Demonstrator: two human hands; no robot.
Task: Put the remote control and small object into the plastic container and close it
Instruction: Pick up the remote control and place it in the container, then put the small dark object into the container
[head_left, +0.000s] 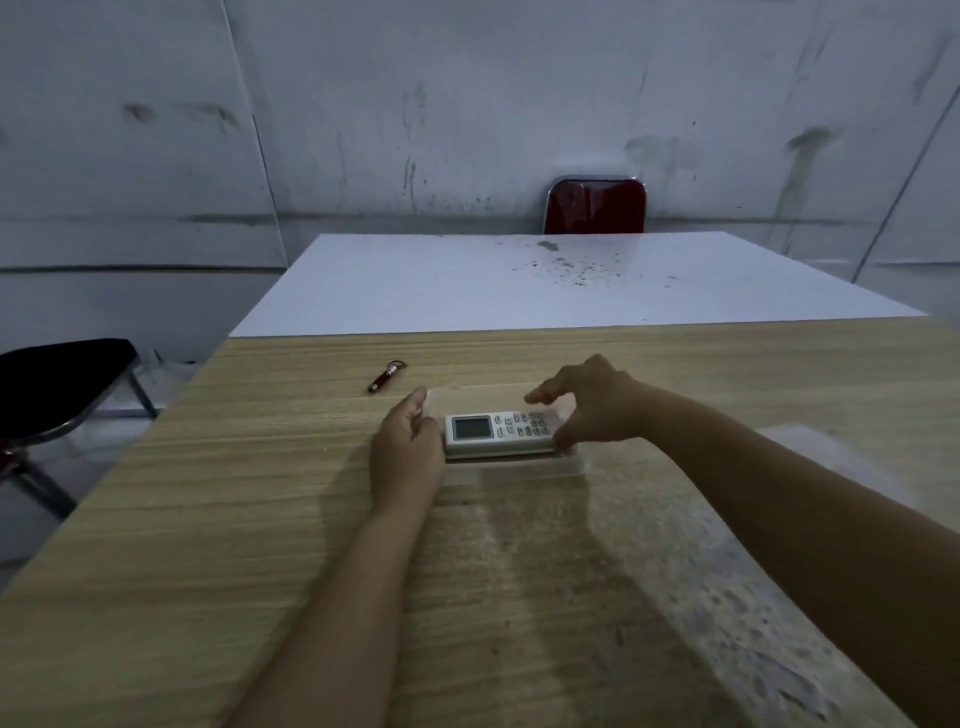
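Head view: your right hand (587, 402) pinches the light, rigid remote control (501, 432) by its button end; left hand (408, 441), loosely curled, steadies the clear plastic container (519, 470).

The white remote control (501, 431) lies flat, screen up, inside the clear plastic container (519, 467), open-topped. The small dark-red keychain object (385, 376) lies apart.

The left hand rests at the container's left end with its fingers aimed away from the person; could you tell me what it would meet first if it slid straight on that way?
Probably the small keychain object lying on the wooden table, just beyond the left hand and slightly to its left. Depth is unclear, so the hand might pass just beside it.
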